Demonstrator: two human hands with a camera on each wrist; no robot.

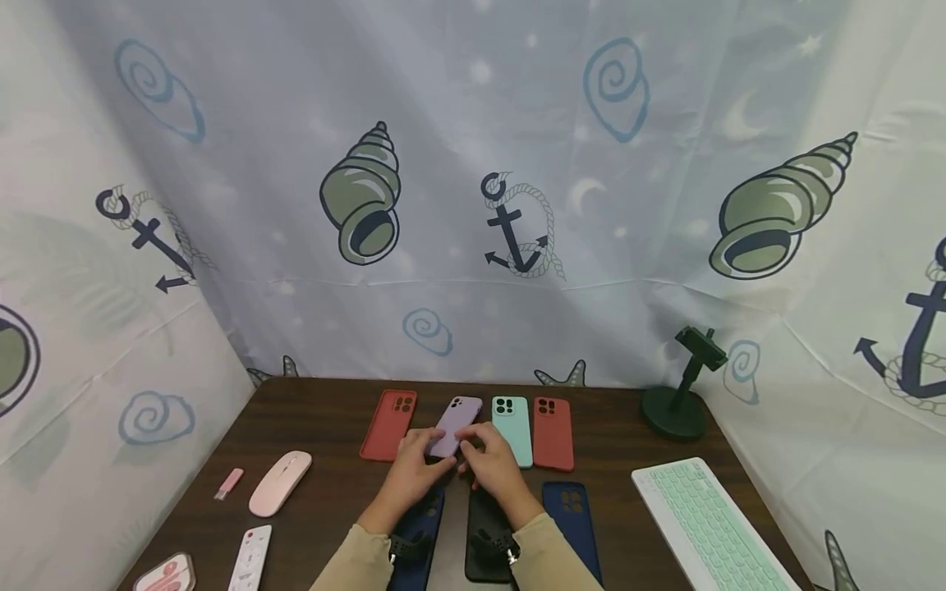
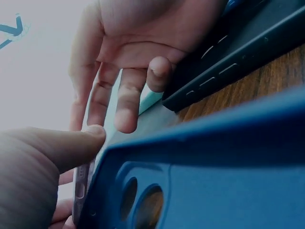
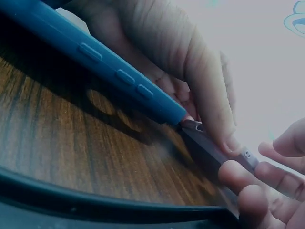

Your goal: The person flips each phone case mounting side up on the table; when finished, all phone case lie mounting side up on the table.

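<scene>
In the head view we find the purple phone case (image 1: 456, 425) near the far edge of the dark wooden table (image 1: 613, 447), between the left red case (image 1: 389, 425) and the mint case (image 1: 512, 431). That view gives its back and camera area; only the wrist views give its narrow edge, with a port opening and small holes. Whether a phone sits inside, we cannot tell.

The left hand (image 1: 414, 472) is clamped on the purple phone case: the right wrist view records the thumb pressed along the edge and fingers behind. The right hand (image 1: 493, 466) has its fingertips at the near right side of the case; we cannot tell whether they pinch it. The left wrist view shows several of its fingers hanging apart.

The left blue case (image 1: 426, 510) and the black case (image 1: 479, 517) lie partly hidden under the forearms. The left blue case also fills the foreground of the left wrist view and blocks part of the grip. We note the right red case (image 1: 553, 435) beside the mint one, the right blue case (image 1: 572, 513) nearer, a dark green stand (image 1: 674, 410) and a keyboard (image 1: 709, 525) to the right, and a pink mouse (image 1: 281, 484) to the left.
</scene>
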